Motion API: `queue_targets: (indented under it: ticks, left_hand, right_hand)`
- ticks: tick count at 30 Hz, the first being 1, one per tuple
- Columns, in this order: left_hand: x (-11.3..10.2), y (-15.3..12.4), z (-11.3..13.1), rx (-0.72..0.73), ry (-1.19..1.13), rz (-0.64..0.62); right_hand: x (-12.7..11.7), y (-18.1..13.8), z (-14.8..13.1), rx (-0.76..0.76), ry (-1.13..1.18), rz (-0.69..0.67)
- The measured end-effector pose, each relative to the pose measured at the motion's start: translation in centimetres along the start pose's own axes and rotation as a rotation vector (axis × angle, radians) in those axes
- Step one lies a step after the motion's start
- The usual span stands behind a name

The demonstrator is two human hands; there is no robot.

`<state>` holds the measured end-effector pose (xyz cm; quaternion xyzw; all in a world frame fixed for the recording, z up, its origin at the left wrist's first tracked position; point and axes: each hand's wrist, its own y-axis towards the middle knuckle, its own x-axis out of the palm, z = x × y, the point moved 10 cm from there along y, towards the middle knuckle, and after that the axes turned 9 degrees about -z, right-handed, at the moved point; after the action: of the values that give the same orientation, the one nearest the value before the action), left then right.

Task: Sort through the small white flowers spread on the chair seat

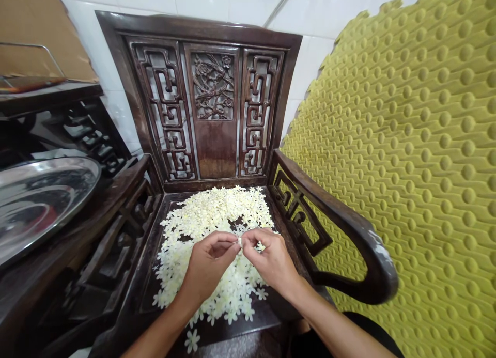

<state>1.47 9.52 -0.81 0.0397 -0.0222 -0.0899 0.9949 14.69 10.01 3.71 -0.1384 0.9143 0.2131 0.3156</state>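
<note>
Pale white and yellow flowers (217, 208) lie heaped over the dark wooden seat of a carved chair. Above the middle of the heap, my left hand (211, 260) and my right hand (267, 252) meet fingertip to fingertip. Both pinch a small white flower (239, 241), mostly covered by the fingers. Thumb and index finger are closed on each hand. Loose blossoms spread below the wrists, and a single flower (192, 341) rests apart near the seat's front edge.
The carved chair back (215, 146) rises behind the heap, with a curved armrest (349, 234) on the right. At left sits a shiny metal tray (83, 177). A yellow bumpy foam mat (418, 156) stands along the right side; white tiles cover the wall (201, 1).
</note>
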Motion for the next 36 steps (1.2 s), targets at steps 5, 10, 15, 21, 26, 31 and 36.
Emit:
queue_targets:
  ticks: [5,10,15,21,26,31,36]
  left_hand:
    - [-0.24,-0.04,0.50,0.020,0.012,0.011]
    - [-0.27,0.09,0.27,0.002,0.001,-0.003]
    - [0.16,0.22,0.22,0.001,-0.053,-0.051]
    - [0.22,0.21,0.12,-0.028,-0.048,-0.040]
    - [0.30,0.21,0.23,-0.023,-0.054,-0.045]
    - [0.15,0.22,0.19,-0.015,-0.036,-0.037]
    - [-0.04,0.24,-0.25,-0.031,-0.018,-0.028]
  right_hand:
    - [0.03,0.02,-0.06,-0.008,-0.031,0.006]
    - [0.21,-0.09,0.04,-0.014,-0.056,-0.005]
    - [0.07,-0.11,-0.04,-0.010,-0.051,-0.002]
    - [-0.07,-0.27,-0.06,-0.025,-0.065,0.004]
    - [0.00,-0.36,-0.07,-0.033,-0.071,0.003]
    - [0.09,-0.29,-0.16,-0.031,-0.078,0.005]
    - [0.23,-0.25,-0.07,-0.025,-0.080,0.003]
